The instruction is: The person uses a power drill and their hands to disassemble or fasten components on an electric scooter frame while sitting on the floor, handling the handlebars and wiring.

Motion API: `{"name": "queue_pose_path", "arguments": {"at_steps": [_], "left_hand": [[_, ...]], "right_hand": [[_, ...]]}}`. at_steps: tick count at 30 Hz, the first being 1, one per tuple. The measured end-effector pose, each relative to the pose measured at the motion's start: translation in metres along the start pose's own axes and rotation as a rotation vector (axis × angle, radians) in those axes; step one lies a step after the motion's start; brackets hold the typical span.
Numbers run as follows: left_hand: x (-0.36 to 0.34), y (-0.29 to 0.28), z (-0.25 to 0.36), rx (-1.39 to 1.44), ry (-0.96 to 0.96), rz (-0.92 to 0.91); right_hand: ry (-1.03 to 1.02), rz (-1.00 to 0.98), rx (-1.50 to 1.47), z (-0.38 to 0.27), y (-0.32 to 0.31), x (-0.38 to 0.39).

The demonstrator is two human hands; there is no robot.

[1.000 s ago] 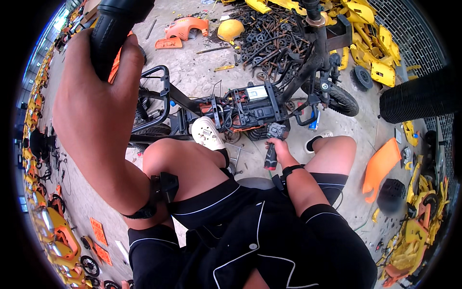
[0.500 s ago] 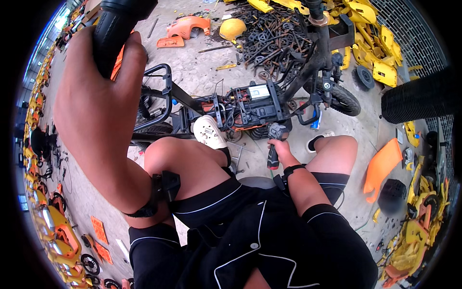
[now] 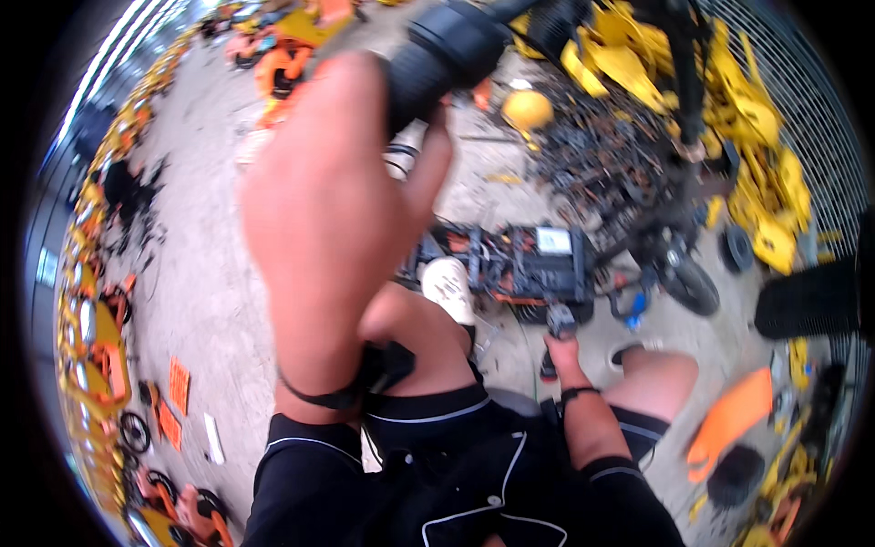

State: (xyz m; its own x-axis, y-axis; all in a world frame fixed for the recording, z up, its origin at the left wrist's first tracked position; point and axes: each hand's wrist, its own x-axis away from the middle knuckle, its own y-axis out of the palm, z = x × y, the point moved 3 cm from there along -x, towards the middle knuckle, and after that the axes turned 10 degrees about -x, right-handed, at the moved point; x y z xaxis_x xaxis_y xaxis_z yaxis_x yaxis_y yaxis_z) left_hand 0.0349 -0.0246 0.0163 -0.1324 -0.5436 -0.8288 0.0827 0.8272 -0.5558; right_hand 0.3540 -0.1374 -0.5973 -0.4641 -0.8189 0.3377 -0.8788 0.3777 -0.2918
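Note:
My left hand [image 3: 333, 201], large and blurred in front, is wrapped round a black handlebar grip [image 3: 444, 56] of the stripped scooter. Down by the scooter's black chassis [image 3: 579, 264], my right hand [image 3: 564, 350] grips a cordless power driver [image 3: 561, 319]. Its head points toward the chassis edge; whether it touches a fastener I cannot tell. A pale label lies on top of the black box in the chassis. The front wheel [image 3: 690, 284] is at the right. My left forearm and hand hide the scooter's rear part.
Beyond the scooter lies a heap of dark metal parts [image 3: 592, 150] with a yellow helmet-like shell [image 3: 528, 110] beside it. Yellow panels [image 3: 756, 173] pile up at the right wall. An orange panel [image 3: 734, 419] is on the floor at the right. My white clog [image 3: 445, 284] stands by the chassis.
The view has swung left, so the scene sits further right and lower. My left hand still holds the grip, and my right hand keeps the driver by the chassis.

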Motion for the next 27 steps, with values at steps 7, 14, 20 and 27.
{"name": "queue_pose_path", "arguments": {"at_steps": [7,14,20,27], "left_hand": [[-0.004,-0.003,-0.003,0.055,0.046,-0.007],[-0.003,-0.005,-0.004,0.050,-0.027,-0.056],[-0.006,-0.007,-0.001,0.066,-0.022,-0.072],[-0.004,-0.009,-0.002,0.059,-0.043,-0.075]], "right_hand": [[0.124,0.093,-0.205,0.028,0.006,-0.005],[0.198,-0.029,-0.110,-0.007,0.003,0.008],[0.045,-0.064,-0.093,-0.026,0.005,0.012],[0.146,-0.138,-0.307,-0.038,0.003,0.004]]}}
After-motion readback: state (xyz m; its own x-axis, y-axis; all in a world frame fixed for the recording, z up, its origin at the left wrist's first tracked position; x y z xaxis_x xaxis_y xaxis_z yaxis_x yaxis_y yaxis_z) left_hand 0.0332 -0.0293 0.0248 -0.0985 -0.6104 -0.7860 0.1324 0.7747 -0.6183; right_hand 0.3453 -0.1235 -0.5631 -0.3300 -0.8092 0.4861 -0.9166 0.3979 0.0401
